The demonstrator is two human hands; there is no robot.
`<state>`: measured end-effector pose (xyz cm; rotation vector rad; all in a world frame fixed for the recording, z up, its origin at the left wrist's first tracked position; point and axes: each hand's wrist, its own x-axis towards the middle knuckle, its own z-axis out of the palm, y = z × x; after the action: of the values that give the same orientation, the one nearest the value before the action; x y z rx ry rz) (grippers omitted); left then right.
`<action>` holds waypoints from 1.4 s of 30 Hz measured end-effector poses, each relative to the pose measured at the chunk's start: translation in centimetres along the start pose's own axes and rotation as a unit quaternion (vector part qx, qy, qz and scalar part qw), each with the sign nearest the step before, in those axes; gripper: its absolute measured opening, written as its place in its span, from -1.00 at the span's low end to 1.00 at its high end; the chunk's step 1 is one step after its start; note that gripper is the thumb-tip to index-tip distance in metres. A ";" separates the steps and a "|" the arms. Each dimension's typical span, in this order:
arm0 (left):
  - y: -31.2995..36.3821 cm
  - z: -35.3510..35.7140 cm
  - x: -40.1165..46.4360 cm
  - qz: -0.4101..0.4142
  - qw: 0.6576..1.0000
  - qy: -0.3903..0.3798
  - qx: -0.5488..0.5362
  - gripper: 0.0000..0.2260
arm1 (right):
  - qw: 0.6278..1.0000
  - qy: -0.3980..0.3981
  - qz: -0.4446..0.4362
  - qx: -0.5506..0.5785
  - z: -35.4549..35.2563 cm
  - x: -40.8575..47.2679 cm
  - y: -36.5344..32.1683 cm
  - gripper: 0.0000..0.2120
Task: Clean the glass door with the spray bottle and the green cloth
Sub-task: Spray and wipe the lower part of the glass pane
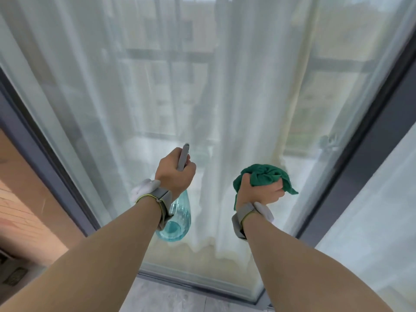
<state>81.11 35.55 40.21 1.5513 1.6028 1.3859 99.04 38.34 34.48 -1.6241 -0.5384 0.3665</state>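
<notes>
1. I saw the left hand point(174, 174) curled round the grey head of the spray bottle point(177, 218); its blue body hung below the wrist.
2. The right hand point(258, 190) gripped the bunched green cloth point(262, 176), just right of the left hand.
3. Ahead of both hands stood the glass door point(139, 91), a sheer white curtain point(247, 97) behind it.
4. A dark frame point(360, 140) ran to the right of the cloth.

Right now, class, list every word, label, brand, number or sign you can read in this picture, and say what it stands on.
None can be read.
spray bottle: clear blue body, no label visible.
green cloth: plain.
wrist bands: no legible marking.
Dark object at the lower left edge: may bear marks, too blurred to read.
</notes>
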 end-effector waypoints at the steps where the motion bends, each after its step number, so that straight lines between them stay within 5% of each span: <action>1: 0.0 -0.3 0.0 0.002 1.000 0.001 0.001 -0.90 | 1.000 -0.007 -0.001 -0.008 0.2 -0.4 0.2 -0.17; 7: -3.2 -6.8 3.1 -0.020 1.000 0.018 -0.001 -0.78 | 0.995 -0.067 -0.040 -0.061 6.0 -7.4 1.0 -0.19; 14: -9.0 -12.6 5.1 -0.042 0.997 0.009 0.062 -0.85 | 0.992 -0.083 -0.021 -0.090 9.7 -12.6 1.1 -0.23; 19: -12.9 -14.4 4.3 -0.096 0.988 0.004 0.124 -0.97 | 0.980 -0.178 0.000 -0.092 10.4 -18.7 1.7 -0.40; 22: -14.2 -14.6 2.7 -0.110 0.986 -0.010 0.122 -0.96 | 0.958 -0.265 0.026 -0.110 10.9 -21.0 3.5 -0.44; 27: -17.4 -16.4 -0.3 -0.151 0.982 -0.008 0.109 -0.96 | 0.844 -0.496 0.053 -0.197 13.4 -23.7 5.6 -0.38; 35: -22.0 -22.3 -2.0 -0.186 0.975 -0.010 0.122 -0.82 | 0.776 -0.544 0.145 -0.284 17.3 -28.7 6.8 -0.33; 42: -27.2 -26.9 1.1 -0.148 0.983 -0.026 0.102 -0.87 | 0.767 -0.542 0.142 -0.312 22.0 -33.3 6.7 -0.35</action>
<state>45.82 32.87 25.60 1.3745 1.9006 1.0406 60.34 38.27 22.60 -2.0259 -1.3969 1.5412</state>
